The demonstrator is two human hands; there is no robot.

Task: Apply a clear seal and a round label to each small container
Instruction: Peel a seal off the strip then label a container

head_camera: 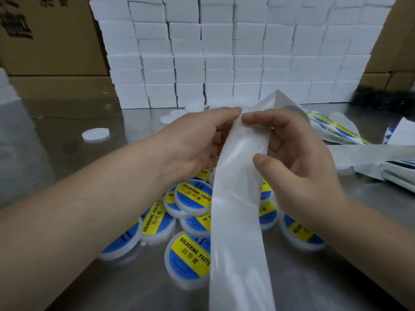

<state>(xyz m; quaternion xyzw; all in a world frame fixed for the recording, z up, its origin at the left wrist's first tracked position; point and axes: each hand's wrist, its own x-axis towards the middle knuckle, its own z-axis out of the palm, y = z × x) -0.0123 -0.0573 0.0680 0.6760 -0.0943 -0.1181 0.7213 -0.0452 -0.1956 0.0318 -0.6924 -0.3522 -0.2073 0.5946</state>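
The seal strip [240, 198] is held up over the table [67, 122], running from a fold above the hands down past the bottom edge of the view. The left hand [193, 144] pinches the strip's left edge near the top. The right hand [298, 162] grips it from the right, with its forefinger meeting the left fingertips at that edge, its thumb [260, 159] pressed on the strip's front lower down, and its other fingers curled behind.

Probable faults:
- A clear seal peeled at the pinch point may fold onto itself or stick to a fingertip and pick up creases or prints.
- The loose lower length hangs over the labelled containers [193, 198] under the strip. It may drag across them or catch on them.
- Because the strip covers the pile, a seal may be placed off-centre or on a container that is already finished.

Limits of view:
- The clear seals cannot be made out on the strip, so it is uncertain whether one is lifting.
- The strip and both hands cover several containers.
- A plain white container [95, 134] lies well left of the strip, and whether it is sealed cannot be told.
- Label strips [332, 126] lie to the right of the strip and are partly cut off.
- Stacked white boxes [224, 52] stand behind it.
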